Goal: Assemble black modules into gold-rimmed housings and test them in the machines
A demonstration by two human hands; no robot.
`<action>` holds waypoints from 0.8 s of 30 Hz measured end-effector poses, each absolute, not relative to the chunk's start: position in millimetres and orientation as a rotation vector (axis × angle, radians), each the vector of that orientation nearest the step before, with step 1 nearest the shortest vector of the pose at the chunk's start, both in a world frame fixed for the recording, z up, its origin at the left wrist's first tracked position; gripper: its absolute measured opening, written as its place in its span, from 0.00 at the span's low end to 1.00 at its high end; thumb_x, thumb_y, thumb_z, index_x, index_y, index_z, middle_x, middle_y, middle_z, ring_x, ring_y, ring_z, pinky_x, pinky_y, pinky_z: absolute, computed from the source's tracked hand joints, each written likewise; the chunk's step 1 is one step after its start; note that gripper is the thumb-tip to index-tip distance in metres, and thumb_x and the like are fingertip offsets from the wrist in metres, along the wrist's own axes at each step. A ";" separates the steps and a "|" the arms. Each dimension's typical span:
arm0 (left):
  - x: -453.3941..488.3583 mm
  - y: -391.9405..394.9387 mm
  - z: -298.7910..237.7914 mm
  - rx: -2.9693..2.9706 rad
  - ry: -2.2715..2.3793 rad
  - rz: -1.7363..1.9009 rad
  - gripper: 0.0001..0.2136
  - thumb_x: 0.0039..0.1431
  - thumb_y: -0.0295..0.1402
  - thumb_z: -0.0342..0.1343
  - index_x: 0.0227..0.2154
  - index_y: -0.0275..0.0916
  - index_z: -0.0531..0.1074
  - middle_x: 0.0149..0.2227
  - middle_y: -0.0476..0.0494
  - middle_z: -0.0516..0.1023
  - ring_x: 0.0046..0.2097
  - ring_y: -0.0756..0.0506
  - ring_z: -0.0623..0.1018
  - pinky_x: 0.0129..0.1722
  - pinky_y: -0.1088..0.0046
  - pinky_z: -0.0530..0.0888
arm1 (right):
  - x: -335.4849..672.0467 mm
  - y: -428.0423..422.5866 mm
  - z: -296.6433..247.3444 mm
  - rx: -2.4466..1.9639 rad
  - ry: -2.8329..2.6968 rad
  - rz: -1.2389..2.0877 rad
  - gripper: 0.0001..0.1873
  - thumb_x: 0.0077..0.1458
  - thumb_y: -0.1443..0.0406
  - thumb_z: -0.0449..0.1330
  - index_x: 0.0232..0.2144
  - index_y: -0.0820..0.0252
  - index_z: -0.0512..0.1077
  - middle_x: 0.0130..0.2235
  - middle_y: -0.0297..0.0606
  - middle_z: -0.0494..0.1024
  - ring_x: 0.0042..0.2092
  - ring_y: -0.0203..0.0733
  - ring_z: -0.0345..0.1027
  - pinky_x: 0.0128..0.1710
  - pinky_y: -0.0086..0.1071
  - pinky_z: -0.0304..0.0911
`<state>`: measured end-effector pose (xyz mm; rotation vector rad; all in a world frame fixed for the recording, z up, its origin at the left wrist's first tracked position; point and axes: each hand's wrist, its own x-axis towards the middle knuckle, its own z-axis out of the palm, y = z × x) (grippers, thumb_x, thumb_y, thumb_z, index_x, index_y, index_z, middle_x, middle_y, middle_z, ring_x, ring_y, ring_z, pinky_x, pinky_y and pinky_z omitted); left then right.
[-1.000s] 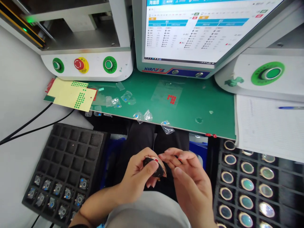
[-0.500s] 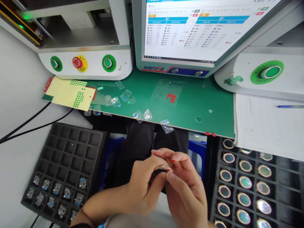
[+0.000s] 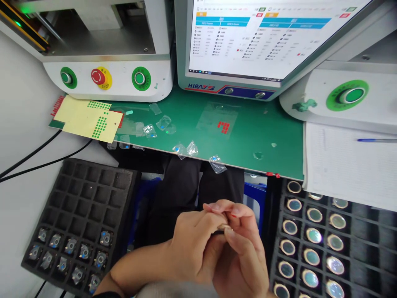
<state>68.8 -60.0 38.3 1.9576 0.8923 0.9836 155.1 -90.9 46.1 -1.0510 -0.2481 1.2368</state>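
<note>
From my end, I have both hands together above the lap [image 3: 182, 184]. My left hand [image 3: 192, 242] is closed round the part [image 3: 223, 227], back of the hand to the camera, so only a gold rim and a dark strip show between the hands. My right hand [image 3: 243, 244] cups against it, thumb tip at the exposed edge, fingers bent behind; whether they pinch the part or merely brace it, I cannot tell. A red fleck [image 3: 233, 215] shows at one right fingertip, too small to make out.

I read the step in hand as close work at the part's edge, left holding, right working. I'd say the next move calls for a steady left grip and a light, exact right thumb.

The left tray [image 3: 93, 189], with small units [image 3: 70, 245], and the right tray [image 3: 366, 244], with gold-rimmed discs [image 3: 314, 235], sit well apart from the hands. Red squares [image 3: 223, 127] lie on the bench [image 3: 195, 109] ahead.
</note>
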 end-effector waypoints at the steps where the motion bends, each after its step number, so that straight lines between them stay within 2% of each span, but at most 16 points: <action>1: 69.6 -61.0 36.9 1.955 0.891 0.999 0.09 0.70 0.31 0.40 0.40 0.37 0.65 0.31 0.42 0.78 0.30 0.46 0.79 0.29 0.74 0.76 | 154.8 -91.1 45.8 -1.054 -0.240 1.233 0.09 0.50 0.69 0.59 0.34 0.52 0.75 0.35 0.30 0.79 0.40 0.34 0.75 0.42 0.27 0.70; 6: 72.9 -65.4 33.2 1.990 0.953 1.018 0.10 0.70 0.32 0.40 0.39 0.37 0.66 0.29 0.43 0.78 0.28 0.46 0.79 0.28 0.73 0.75 | 154.4 -92.2 45.7 -1.045 -0.228 1.224 0.08 0.51 0.69 0.59 0.33 0.53 0.75 0.34 0.29 0.79 0.40 0.33 0.76 0.42 0.26 0.71; 11: 75.3 -66.6 31.5 2.070 0.926 1.025 0.13 0.70 0.32 0.37 0.41 0.34 0.66 0.30 0.40 0.79 0.27 0.46 0.79 0.26 0.73 0.75 | 155.0 -93.0 46.0 -1.032 -0.232 1.202 0.09 0.51 0.70 0.57 0.32 0.52 0.76 0.33 0.28 0.79 0.39 0.34 0.77 0.41 0.26 0.71; 15: 77.6 -66.6 29.9 2.113 0.930 1.039 0.14 0.70 0.31 0.36 0.39 0.34 0.66 0.25 0.43 0.76 0.23 0.47 0.76 0.22 0.73 0.72 | 155.9 -93.9 46.4 -1.044 -0.252 1.147 0.10 0.52 0.70 0.56 0.31 0.52 0.76 0.33 0.28 0.79 0.39 0.33 0.77 0.41 0.26 0.71; 24: 76.7 -65.0 30.9 2.172 0.923 0.966 0.14 0.70 0.31 0.34 0.44 0.34 0.65 0.28 0.41 0.78 0.25 0.45 0.78 0.23 0.72 0.73 | 156.3 -94.3 48.1 -1.016 -0.215 1.194 0.09 0.55 0.69 0.57 0.31 0.52 0.77 0.33 0.28 0.78 0.39 0.33 0.77 0.42 0.26 0.71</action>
